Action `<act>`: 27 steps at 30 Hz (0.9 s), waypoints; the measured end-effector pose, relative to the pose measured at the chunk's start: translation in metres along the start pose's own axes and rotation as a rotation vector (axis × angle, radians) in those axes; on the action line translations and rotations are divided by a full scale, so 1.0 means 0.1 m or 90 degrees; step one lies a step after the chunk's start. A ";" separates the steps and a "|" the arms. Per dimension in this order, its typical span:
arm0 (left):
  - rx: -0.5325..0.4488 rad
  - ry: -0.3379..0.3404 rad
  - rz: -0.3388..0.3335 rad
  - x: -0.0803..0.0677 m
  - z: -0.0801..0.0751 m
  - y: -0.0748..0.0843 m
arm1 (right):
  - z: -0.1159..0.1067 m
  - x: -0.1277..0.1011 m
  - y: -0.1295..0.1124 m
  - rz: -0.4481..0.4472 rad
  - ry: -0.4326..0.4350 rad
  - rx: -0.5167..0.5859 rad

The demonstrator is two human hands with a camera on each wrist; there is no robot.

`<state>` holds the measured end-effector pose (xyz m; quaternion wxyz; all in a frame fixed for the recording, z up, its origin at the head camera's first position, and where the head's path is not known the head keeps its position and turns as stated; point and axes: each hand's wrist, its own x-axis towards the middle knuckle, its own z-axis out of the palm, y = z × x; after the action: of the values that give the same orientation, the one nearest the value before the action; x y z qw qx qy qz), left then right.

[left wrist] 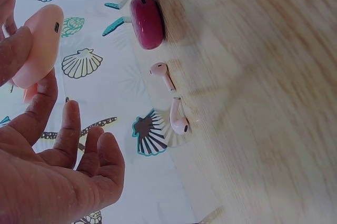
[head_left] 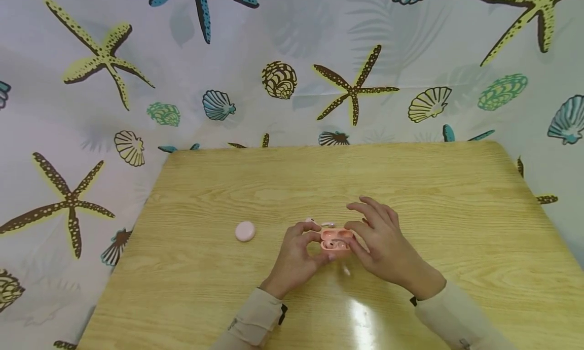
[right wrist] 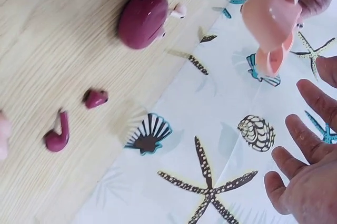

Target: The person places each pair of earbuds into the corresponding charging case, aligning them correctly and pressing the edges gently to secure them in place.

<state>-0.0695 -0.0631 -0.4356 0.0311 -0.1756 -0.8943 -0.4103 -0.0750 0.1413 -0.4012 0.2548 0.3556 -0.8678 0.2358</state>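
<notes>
My left hand (head_left: 296,256) grips a peach-pink earbud case (head_left: 336,247), its thumb along the front and fingers at the left end. Its lid stands raised, and an earbud (head_left: 331,244) sits in the left slot. My right hand (head_left: 380,238) has its thumb and index finger at the case's right end, the other fingers raised and spread. I cannot tell whether those two fingertips pinch an earbud. In the left wrist view the underside of the case shows its port. Two pale pink earbuds (left wrist: 162,75) lie on the table below the case.
A pale pink round case (head_left: 245,231) lies left on the wood table (head_left: 191,289). A magenta case (right wrist: 143,19) and two magenta earbuds (right wrist: 58,133) rest on the table in the right wrist view. Behind the table hangs a shell-and-starfish cloth (head_left: 292,35).
</notes>
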 end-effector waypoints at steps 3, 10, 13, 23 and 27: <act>-0.003 0.003 -0.002 -0.01 0.01 0.00 | -0.04 -0.07 0.06 0.026 -0.011 -0.005; -0.011 0.005 -0.003 0.01 0.02 0.02 | -0.13 -0.24 0.20 0.100 -0.039 -0.022; -0.023 0.004 -0.010 0.00 0.02 0.02 | -0.17 -0.32 0.26 0.135 -0.043 -0.039; -0.028 0.010 -0.002 0.01 0.06 0.01 | -0.29 -0.55 0.39 0.258 -0.082 -0.058; -0.035 0.005 -0.007 0.01 0.06 0.02 | -0.31 -0.64 0.43 0.271 -0.085 -0.063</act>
<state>-0.0691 -0.0573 -0.4384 0.0272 -0.1702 -0.8834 -0.4357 -0.0589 0.2190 -0.4266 0.1583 0.1663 -0.9488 0.2172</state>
